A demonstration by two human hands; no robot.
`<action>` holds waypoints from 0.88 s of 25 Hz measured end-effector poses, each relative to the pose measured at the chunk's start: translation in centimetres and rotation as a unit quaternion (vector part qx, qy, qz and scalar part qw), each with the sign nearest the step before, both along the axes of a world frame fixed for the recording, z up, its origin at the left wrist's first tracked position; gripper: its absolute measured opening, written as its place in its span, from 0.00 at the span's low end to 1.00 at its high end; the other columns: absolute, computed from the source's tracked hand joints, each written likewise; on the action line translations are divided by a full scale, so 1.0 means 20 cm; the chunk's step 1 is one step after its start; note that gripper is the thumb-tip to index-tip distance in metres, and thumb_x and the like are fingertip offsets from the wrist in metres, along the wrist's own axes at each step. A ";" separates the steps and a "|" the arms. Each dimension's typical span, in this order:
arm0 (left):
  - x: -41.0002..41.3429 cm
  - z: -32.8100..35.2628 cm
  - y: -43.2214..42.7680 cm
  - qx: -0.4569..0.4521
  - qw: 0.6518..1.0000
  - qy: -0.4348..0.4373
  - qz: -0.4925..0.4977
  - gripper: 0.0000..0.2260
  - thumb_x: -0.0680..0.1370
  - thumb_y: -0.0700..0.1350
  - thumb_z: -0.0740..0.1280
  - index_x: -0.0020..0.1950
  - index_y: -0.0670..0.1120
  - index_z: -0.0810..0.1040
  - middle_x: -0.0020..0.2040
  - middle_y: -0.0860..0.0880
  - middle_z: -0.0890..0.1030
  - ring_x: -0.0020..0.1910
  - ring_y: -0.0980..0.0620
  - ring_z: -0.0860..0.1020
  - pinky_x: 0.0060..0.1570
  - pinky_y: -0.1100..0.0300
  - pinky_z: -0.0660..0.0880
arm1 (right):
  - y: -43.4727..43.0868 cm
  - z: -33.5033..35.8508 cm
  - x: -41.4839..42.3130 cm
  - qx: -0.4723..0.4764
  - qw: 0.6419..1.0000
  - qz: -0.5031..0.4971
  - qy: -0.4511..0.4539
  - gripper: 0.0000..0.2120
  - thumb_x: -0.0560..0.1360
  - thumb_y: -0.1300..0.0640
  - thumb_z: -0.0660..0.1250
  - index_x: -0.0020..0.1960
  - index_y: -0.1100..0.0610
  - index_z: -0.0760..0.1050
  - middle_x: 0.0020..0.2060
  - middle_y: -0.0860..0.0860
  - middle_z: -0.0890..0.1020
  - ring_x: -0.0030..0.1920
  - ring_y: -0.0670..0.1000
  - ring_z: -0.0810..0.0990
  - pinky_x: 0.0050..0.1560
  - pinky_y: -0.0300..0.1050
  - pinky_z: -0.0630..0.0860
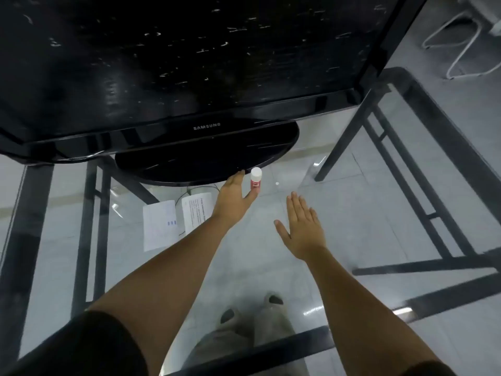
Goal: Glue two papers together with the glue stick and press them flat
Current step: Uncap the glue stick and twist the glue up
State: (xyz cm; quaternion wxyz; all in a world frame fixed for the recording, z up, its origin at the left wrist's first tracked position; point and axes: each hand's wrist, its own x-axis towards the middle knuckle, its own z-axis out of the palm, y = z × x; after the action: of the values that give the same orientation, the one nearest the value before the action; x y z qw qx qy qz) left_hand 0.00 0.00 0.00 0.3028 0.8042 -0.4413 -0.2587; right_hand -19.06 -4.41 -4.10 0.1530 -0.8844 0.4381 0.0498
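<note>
A glue stick (pixel 256 179) with a white cap and red label stands upright on the glass table (pixel 352 207), just in front of the TV base. My left hand (pixel 233 198) reaches up beside it on its left, fingers stretched out and thumb tip touching its lower end; the fingers are not wrapped around it. My right hand (pixel 303 229) hovers flat and open to the right, holding nothing. Two white papers lie side by side left of my left forearm: a larger sheet (pixel 160 225) and a printed sheet (pixel 195 210), which the forearm partly covers.
A large black TV (pixel 189 63) on an oval stand (pixel 206 161) fills the far side of the table. Black table frame bars (pixel 401 169) show through the glass. My feet (pixel 252 310) and the tiled floor are visible below. A white chair frame (pixel 461 50) stands far right.
</note>
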 end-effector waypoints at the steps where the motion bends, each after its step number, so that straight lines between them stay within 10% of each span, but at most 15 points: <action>1: -0.01 0.00 -0.02 -0.013 1.000 0.000 0.015 0.26 0.76 0.52 0.66 0.70 0.43 0.65 0.68 0.41 0.71 0.66 0.43 0.69 0.62 0.53 0.67 | 0.01 0.00 0.00 -0.015 1.000 0.002 0.002 0.33 0.78 0.39 0.42 0.75 0.56 0.38 0.76 0.52 0.43 0.75 0.51 0.40 0.71 0.46 0.37; 14: -0.10 0.05 -0.06 -0.019 0.997 0.021 0.078 0.14 0.75 0.47 0.68 0.55 0.40 0.72 0.48 0.45 0.77 0.44 0.52 0.74 0.43 0.63 0.69 | 0.00 0.05 0.00 0.020 1.000 0.019 0.003 0.34 0.77 0.37 0.42 0.76 0.55 0.42 0.77 0.53 0.45 0.76 0.53 0.42 0.72 0.48 0.40; 19: -0.11 0.11 0.08 -0.009 0.991 0.107 0.074 0.07 0.75 0.50 0.66 0.48 0.48 0.73 0.43 0.50 0.77 0.40 0.56 0.75 0.36 0.70 0.68 | -0.14 0.16 0.00 0.084 0.977 -0.066 -0.184 0.22 0.79 0.48 0.58 0.69 0.58 0.67 0.69 0.57 0.69 0.69 0.56 0.66 0.68 0.48 0.62; 22: -0.12 0.14 0.13 -0.023 0.991 0.113 0.065 0.06 0.76 0.51 0.65 0.50 0.51 0.74 0.43 0.51 0.75 0.39 0.57 0.73 0.37 0.69 0.67 | -0.23 0.29 0.09 0.163 0.930 -0.123 -0.306 0.17 0.79 0.51 0.60 0.63 0.59 0.73 0.59 0.54 0.78 0.58 0.50 0.75 0.56 0.31 0.69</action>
State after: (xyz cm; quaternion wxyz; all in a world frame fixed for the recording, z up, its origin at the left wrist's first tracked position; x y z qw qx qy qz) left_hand -2.39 2.51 2.75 0.3850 0.7897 -0.3569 -0.3174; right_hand -17.29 -8.93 1.79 0.4261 -0.7590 0.4615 -0.1716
